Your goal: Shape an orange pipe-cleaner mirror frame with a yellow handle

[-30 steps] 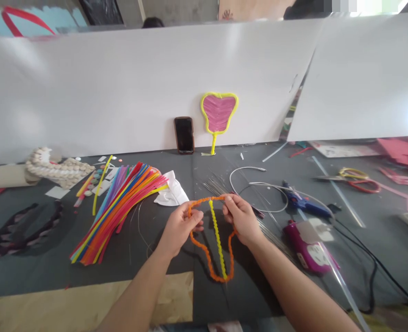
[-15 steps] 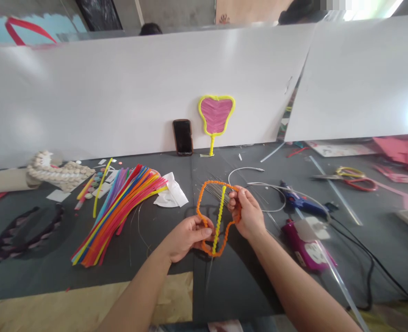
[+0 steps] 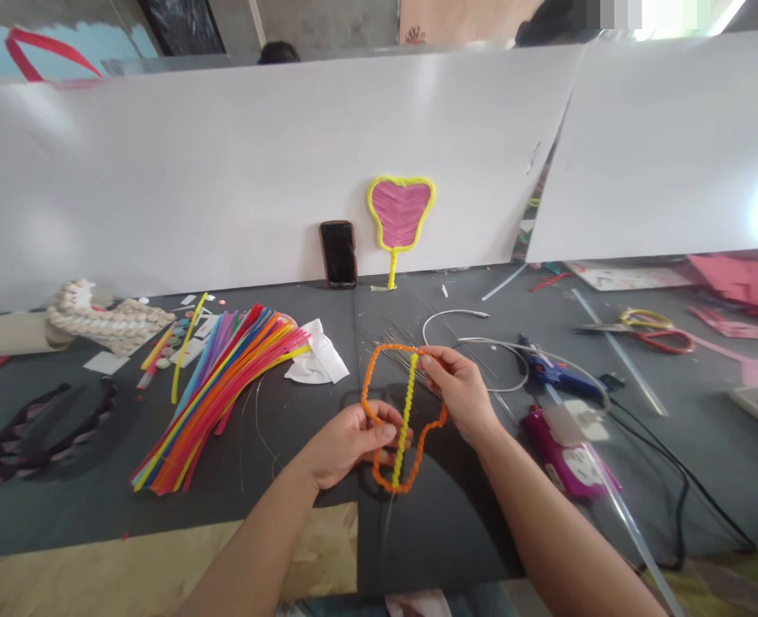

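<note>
Between my hands is a loop frame bent from orange twisted pipe cleaner (image 3: 420, 446), with a yellow twisted pipe cleaner (image 3: 407, 411) running down its middle. My left hand (image 3: 366, 437) is closed on the left side of the loop, its fingertips reaching behind the yellow strip. With thumb and fingers my right hand (image 3: 459, 386) pinches the frame near the top, by the upper end of the yellow strip. A thin wire (image 3: 388, 518) hangs below the loop. Thin metal wires (image 3: 391, 330) lie on the table behind it.
Left lies a bundle of colourful pipe cleaners (image 3: 217, 403) beside a white tissue (image 3: 318, 356). A phone (image 3: 338, 254) and a yellow-rimmed pink shape (image 3: 402, 214) lean on the white board (image 3: 224, 171). Right are a blue glue gun (image 3: 558, 373), a magenta power strip (image 3: 568, 454) and scissors (image 3: 648, 326).
My right hand has shifted from the loop's right side up to its top, near the yellow strip's end. The loop has dipped slightly; my left hand keeps its hold.
</note>
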`<control>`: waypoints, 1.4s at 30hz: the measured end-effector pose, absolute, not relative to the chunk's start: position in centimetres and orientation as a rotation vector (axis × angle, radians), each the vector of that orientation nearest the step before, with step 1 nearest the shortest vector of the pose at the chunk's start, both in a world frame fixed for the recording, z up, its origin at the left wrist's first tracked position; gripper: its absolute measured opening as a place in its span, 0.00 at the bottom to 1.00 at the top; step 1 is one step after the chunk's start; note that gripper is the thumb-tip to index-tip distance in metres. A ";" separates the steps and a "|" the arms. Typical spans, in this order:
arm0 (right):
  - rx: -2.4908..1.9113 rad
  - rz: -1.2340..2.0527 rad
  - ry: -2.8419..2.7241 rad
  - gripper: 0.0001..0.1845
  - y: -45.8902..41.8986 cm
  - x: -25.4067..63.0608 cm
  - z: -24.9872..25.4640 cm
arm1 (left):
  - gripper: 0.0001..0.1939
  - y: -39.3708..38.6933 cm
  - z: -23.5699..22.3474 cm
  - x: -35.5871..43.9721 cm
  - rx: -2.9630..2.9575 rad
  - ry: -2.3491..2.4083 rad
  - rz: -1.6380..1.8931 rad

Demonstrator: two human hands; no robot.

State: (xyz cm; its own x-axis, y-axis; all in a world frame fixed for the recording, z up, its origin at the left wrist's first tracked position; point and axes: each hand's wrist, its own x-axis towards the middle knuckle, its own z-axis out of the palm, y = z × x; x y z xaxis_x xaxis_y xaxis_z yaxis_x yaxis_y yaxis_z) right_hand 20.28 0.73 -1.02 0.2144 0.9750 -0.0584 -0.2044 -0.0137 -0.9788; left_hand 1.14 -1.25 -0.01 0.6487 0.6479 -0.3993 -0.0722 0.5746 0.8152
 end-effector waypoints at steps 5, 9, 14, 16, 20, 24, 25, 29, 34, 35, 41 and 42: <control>-1.251 1.206 -0.992 0.17 0.5 19.9 -0.9 | 0.23 -0.6 0.1 1.0 0.885 0.888 0.789; -1.246 1.263 -1.074 0.16 0.1 19.2 -0.8 | 0.21 -0.4 0.1 0.9 0.949 0.909 0.874; -1.234 1.311 -1.141 0.16 -0.2 18.7 -0.8 | 0.23 -0.2 0.0 0.8 1.003 0.996 0.920; -1.236 1.322 -1.157 0.16 -0.3 18.6 -0.9 | 0.23 -0.1 0.0 0.8 1.019 1.039 0.939; -1.226 1.342 -1.173 0.17 -0.4 18.5 -0.9 | 0.19 0.0 0.1 0.7 1.058 1.102 0.957; -1.193 1.363 -1.187 0.14 -0.5 18.2 -0.9 | 0.17 0.0 0.3 0.8 1.056 1.141 0.961; -1.191 1.366 -1.193 0.14 -0.5 18.2 -0.9 | 0.17 0.0 0.4 0.8 1.051 1.149 0.959; -1.192 1.371 -1.212 0.14 -0.6 18.0 -1.1 | 0.18 -0.1 0.4 1.0 1.045 1.154 0.952; -1.179 1.372 -1.147 0.14 -0.5 18.4 -1.2 | 0.21 0.0 0.4 0.8 1.048 1.104 0.949; -1.171 1.372 -1.135 0.14 -0.4 18.6 -1.2 | 0.21 0.0 0.5 0.7 1.041 1.104 0.939; -1.139 1.391 -1.072 0.15 -0.3 18.8 -1.3 | 0.18 0.6 1.0 -0.1 1.000 1.173 0.931; -1.133 1.398 -1.057 0.16 -0.3 18.8 -1.3 | 0.18 0.6 1.0 -0.2 1.005 1.176 0.947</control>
State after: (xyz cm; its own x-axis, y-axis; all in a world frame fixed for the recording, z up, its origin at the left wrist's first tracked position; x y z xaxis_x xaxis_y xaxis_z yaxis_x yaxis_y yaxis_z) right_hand 18.81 -0.27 -1.25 -0.0532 0.9933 -0.1028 -0.1716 -0.1105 -0.9789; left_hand -0.23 0.60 1.02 0.1402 0.9524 -0.2706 -0.0608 0.2811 0.9578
